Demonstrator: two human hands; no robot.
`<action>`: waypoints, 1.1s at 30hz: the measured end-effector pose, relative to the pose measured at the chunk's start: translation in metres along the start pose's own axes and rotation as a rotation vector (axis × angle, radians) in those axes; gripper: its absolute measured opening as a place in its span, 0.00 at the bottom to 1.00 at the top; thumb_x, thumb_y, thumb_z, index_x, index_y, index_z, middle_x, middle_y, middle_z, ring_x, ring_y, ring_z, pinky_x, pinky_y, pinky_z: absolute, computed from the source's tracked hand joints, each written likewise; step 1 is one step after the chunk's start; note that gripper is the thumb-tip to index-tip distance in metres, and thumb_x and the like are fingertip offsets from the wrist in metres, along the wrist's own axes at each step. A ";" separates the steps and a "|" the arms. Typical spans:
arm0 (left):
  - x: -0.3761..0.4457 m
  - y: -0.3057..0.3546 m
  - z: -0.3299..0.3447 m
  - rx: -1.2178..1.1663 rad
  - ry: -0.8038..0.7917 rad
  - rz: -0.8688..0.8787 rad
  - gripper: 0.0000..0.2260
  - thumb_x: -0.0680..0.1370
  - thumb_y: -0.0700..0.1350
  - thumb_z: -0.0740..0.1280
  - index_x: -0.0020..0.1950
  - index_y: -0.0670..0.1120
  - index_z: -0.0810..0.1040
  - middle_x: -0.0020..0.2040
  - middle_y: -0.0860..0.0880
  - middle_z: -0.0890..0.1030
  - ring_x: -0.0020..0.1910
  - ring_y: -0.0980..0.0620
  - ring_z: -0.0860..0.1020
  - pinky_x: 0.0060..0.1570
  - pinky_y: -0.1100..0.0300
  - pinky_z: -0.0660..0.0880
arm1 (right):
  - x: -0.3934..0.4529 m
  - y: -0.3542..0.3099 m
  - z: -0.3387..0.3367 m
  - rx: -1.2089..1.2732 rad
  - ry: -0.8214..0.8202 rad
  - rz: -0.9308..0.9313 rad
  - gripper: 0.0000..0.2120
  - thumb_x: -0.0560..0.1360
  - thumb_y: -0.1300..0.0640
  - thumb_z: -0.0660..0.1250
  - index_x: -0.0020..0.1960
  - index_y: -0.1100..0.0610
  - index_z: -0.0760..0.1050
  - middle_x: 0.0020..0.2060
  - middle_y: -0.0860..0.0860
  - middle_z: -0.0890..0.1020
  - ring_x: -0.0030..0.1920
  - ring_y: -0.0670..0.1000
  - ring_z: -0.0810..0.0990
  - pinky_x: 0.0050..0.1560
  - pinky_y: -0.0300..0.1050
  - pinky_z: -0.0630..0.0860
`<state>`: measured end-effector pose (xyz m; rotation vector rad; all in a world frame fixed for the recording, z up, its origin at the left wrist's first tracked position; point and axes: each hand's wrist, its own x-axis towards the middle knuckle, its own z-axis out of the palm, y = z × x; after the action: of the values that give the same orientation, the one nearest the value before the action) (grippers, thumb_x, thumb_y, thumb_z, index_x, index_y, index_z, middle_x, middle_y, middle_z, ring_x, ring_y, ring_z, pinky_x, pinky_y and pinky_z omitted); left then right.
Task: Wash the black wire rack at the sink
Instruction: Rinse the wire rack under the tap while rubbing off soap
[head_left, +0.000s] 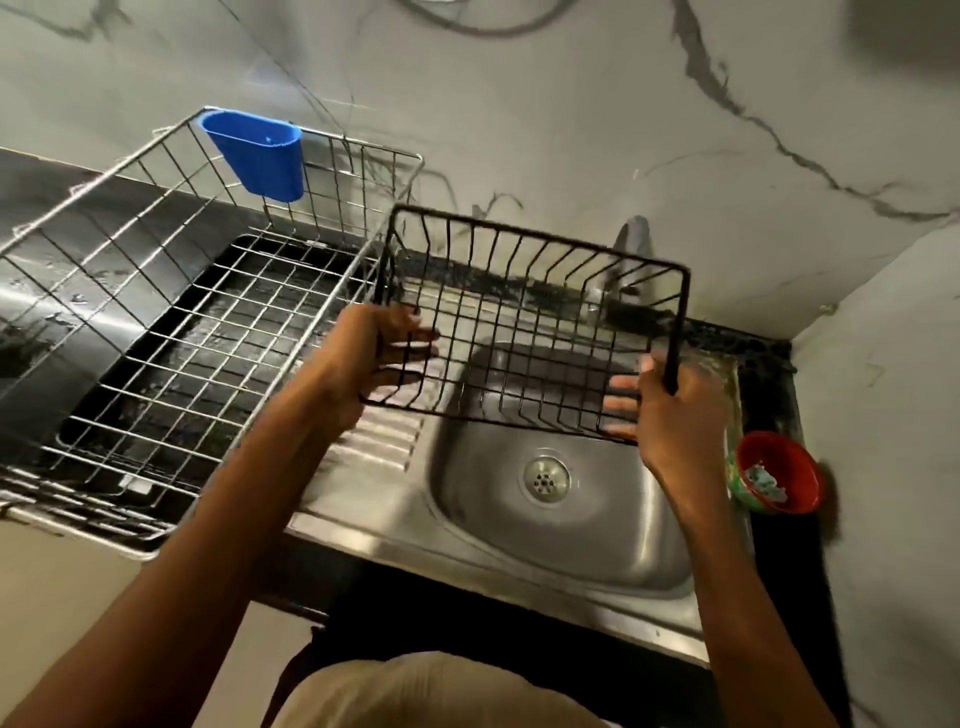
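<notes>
Black wire rack held tilted in the air above the steel sink, left hand grip curled round its left edge, right hand grip curled round its right corner; silver dish rack on the desk to the left.

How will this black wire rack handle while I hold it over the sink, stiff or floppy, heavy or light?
The black wire rack probably stays stiff: its frame looks straight between left hand and right hand. Likely light, being mostly open gaps. Thin wires may slip when wet.
</notes>
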<state>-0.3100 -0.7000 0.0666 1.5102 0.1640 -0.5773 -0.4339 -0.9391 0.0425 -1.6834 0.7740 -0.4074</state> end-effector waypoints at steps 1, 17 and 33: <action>-0.002 0.013 -0.009 -0.003 -0.008 0.017 0.12 0.80 0.38 0.56 0.53 0.45 0.79 0.50 0.46 0.87 0.47 0.49 0.84 0.44 0.58 0.78 | -0.004 -0.013 0.007 0.016 0.006 -0.020 0.07 0.84 0.52 0.59 0.50 0.47 0.74 0.46 0.55 0.84 0.43 0.55 0.86 0.38 0.54 0.84; 0.071 0.128 -0.277 0.161 0.070 0.008 0.09 0.79 0.36 0.56 0.45 0.46 0.74 0.41 0.48 0.78 0.43 0.48 0.83 0.37 0.51 0.82 | -0.045 -0.128 0.272 -0.227 -0.069 -0.124 0.12 0.82 0.53 0.60 0.42 0.55 0.75 0.40 0.58 0.84 0.37 0.57 0.85 0.39 0.54 0.84; 0.153 0.076 -0.350 0.419 0.030 -0.176 0.08 0.80 0.37 0.55 0.42 0.45 0.69 0.35 0.47 0.68 0.31 0.51 0.67 0.38 0.54 0.71 | -0.029 -0.096 0.383 -0.223 -0.306 0.524 0.10 0.81 0.70 0.48 0.58 0.63 0.64 0.44 0.61 0.73 0.41 0.59 0.79 0.37 0.56 0.83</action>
<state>-0.0581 -0.4043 0.0386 1.9235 0.2100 -0.7633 -0.1837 -0.6322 0.0389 -1.6171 1.0132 0.3037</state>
